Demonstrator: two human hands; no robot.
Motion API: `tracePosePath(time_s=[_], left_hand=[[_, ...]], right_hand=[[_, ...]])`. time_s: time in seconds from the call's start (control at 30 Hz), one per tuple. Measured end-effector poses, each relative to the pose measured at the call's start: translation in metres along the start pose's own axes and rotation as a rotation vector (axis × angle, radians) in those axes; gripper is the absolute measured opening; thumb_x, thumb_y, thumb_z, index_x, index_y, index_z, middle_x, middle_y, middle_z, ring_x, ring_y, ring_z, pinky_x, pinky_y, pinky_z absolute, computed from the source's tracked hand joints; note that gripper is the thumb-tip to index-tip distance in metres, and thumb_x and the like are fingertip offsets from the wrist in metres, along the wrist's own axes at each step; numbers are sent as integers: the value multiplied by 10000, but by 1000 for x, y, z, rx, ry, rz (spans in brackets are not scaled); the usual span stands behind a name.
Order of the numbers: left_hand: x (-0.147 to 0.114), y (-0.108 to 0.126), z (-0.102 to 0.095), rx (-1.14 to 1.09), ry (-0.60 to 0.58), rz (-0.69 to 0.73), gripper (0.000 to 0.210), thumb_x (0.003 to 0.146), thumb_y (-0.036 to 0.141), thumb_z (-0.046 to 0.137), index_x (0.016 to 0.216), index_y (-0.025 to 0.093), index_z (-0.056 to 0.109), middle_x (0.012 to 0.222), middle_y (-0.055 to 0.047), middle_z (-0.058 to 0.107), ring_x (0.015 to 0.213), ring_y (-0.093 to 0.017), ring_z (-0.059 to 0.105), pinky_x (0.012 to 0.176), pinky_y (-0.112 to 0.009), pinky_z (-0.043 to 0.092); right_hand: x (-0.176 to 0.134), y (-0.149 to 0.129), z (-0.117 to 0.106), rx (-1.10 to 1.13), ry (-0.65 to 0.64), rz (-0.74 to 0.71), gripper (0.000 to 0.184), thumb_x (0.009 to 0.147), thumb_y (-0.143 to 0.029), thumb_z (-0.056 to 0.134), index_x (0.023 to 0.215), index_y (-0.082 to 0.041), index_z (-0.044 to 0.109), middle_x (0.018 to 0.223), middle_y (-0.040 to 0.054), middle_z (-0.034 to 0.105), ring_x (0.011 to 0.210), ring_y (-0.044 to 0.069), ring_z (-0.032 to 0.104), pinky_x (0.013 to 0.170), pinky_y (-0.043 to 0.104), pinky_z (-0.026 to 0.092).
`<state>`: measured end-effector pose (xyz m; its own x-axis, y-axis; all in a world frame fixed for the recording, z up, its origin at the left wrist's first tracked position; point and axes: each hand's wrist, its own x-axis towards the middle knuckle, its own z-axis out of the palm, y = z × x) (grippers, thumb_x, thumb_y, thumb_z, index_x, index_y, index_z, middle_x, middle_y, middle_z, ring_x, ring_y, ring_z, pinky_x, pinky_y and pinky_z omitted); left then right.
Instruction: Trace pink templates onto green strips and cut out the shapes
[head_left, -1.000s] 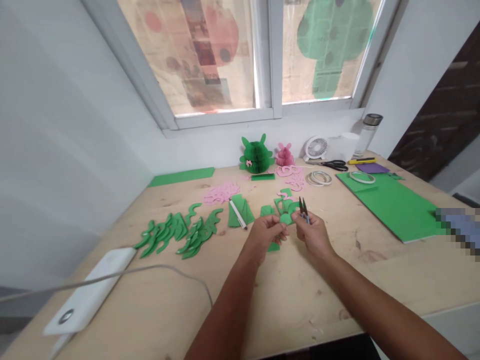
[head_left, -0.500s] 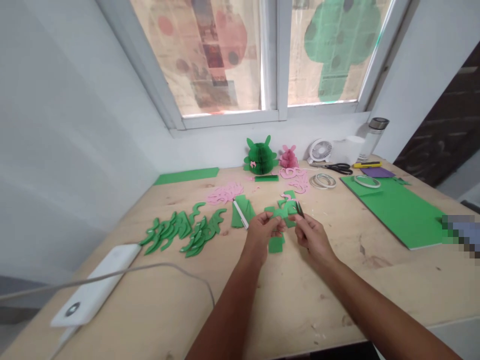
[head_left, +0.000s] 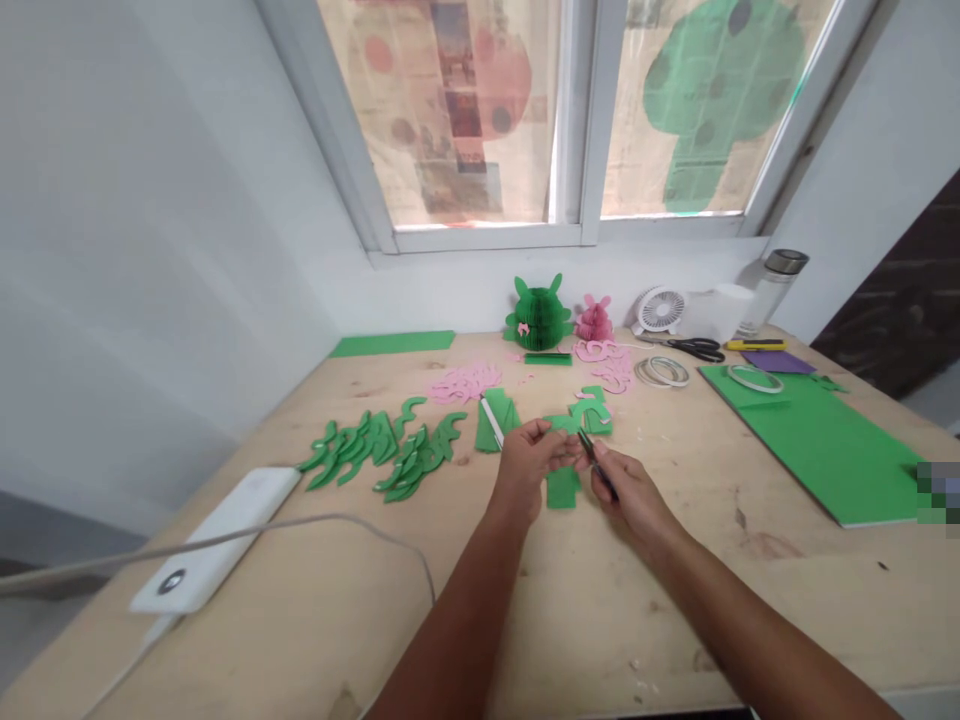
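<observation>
My right hand point(head_left: 626, 487) is closed around dark tweezers point(head_left: 596, 462), whose tips point at my left fingertips. My left hand point(head_left: 531, 462) is pinched shut just left of the tips; what it holds, if anything, is too small to make out. Just beyond the hands, a curved green paper piece point(head_left: 596, 408) lies over flat green paper pieces point(head_left: 562, 490), which are partly hidden by my fingers. Left of my left hand, a white pen-like tool point(head_left: 491, 420) rests on more green paper point(head_left: 510, 412).
Curved green cutouts point(head_left: 409, 470) and pink paper scraps point(head_left: 465, 382) lie to the left. Behind stand a green paper figure point(head_left: 538, 318) and a pink one point(head_left: 595, 320). Scissors point(head_left: 697, 348), tape rolls point(head_left: 664, 371) and a green board point(head_left: 817, 440) lie right. A cable point(head_left: 300, 520) crosses a white power bank point(head_left: 217, 545).
The curved green piece has left my left fingers and lies on the green paper. The tweezers have come in to my left fingertips. The view has shifted slightly left.
</observation>
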<state>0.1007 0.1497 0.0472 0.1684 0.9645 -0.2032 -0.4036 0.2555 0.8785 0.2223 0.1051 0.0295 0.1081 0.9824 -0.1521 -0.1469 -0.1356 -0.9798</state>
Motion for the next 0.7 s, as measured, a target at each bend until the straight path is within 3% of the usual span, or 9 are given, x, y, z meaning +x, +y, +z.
tracePosePath(time_s=[0.7], left_hand=[[0, -6, 6, 67, 12, 54, 273, 537, 298, 772, 594, 167, 540, 550, 2, 630, 530, -127, 582, 582, -272, 503]], right_hand=[[2, 9, 0, 40, -7, 1, 512, 729, -684, 566, 623, -184, 545, 368, -85, 343, 344, 68, 232, 358, 216, 144]])
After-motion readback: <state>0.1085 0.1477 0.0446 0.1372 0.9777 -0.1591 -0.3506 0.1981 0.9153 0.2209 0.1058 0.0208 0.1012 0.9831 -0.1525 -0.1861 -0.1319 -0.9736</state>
